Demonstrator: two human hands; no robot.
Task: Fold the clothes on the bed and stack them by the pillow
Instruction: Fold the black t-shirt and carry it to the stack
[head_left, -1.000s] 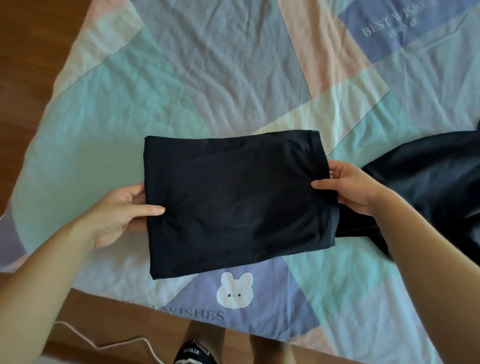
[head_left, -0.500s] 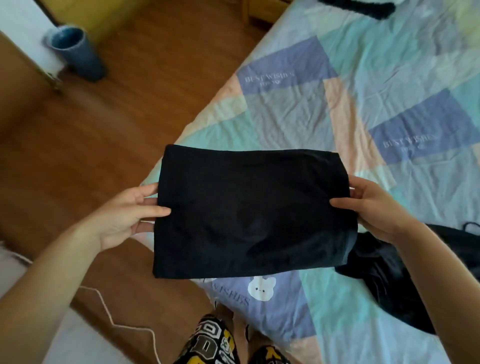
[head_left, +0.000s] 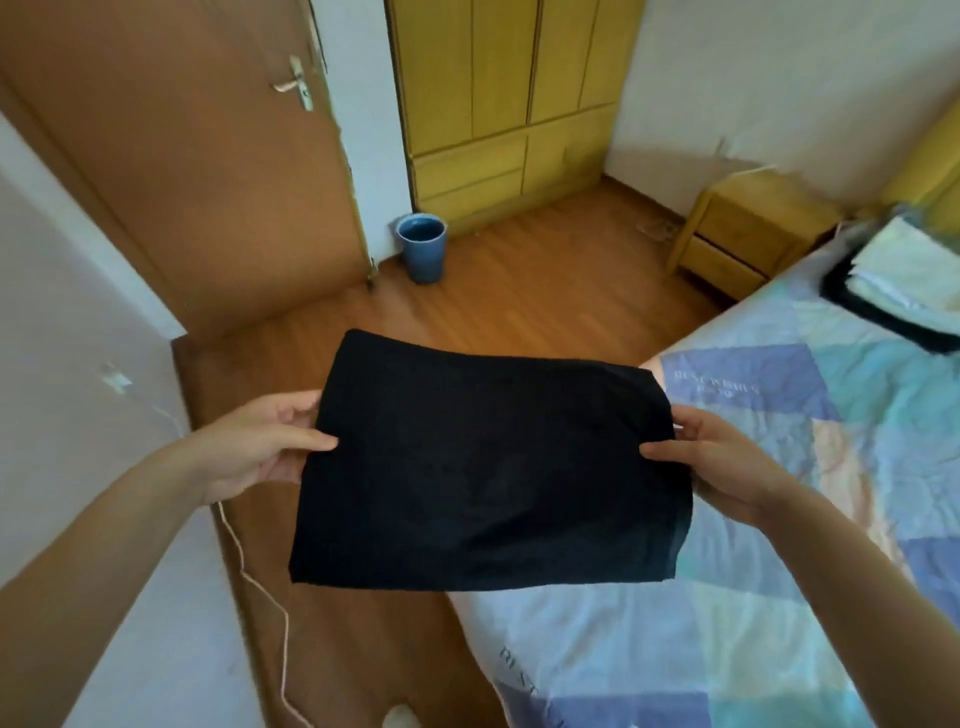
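Holding a folded black garment (head_left: 483, 467) up in the air, both hands grip its short sides: left hand (head_left: 260, 447) pinches the left edge with thumb on top and fingers underneath, right hand (head_left: 722, 457) pinches the right edge the same way. Garment is a flat, roughly rectangular dark bundle, plain black, no print visible, near edge sagging a little, corners fairly square, fabric matte. It hangs over the floor (head_left: 545, 291) and the left edge of the bed (head_left: 779, 571), not touching either. Bed has a pastel patchwork sheet in blue, teal and peach. At the far right on the bed, a stack of folded clothes (head_left: 904, 280), white on top with black under it, blurred. Further back: blue bin (head_left: 422, 247) beside a brown door (head_left: 171, 156), yellow wardrobe (head_left: 509, 98), wooden nightstand (head_left: 743, 234). Thin cord (head_left: 260, 587) trails down at near left.
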